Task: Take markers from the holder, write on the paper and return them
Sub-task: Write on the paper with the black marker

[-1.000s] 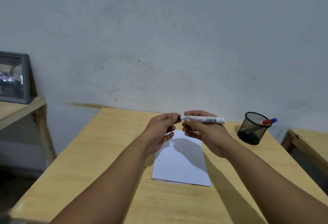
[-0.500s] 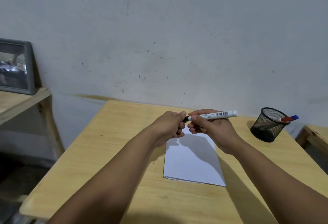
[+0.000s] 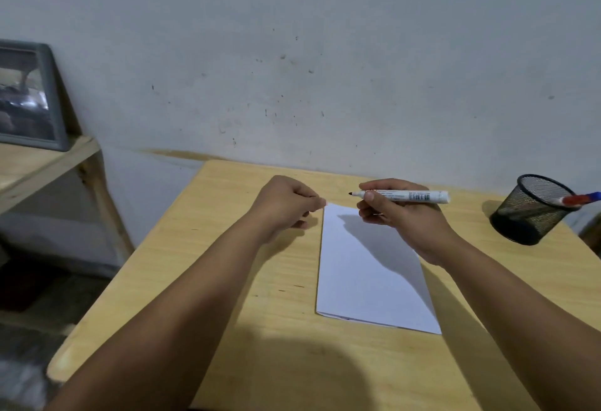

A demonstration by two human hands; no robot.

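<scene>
My right hand holds a white marker level above the top of the white paper, its bare black tip pointing left. My left hand is closed in a fist just left of the paper's top corner, a short gap from the tip. The marker's cap is not visible and seems hidden in that fist. The black mesh holder stands at the right of the table, with a red and a blue marker leaning over its rim. I see no writing on the paper.
The wooden table stands against a grey wall. A lower wooden shelf at the left carries a grey picture frame. Another wooden surface shows at the far right edge.
My hands have pulled apart: the left hand moved left off the marker's end and the black tip is now uncovered. The head camera has tilted down.
</scene>
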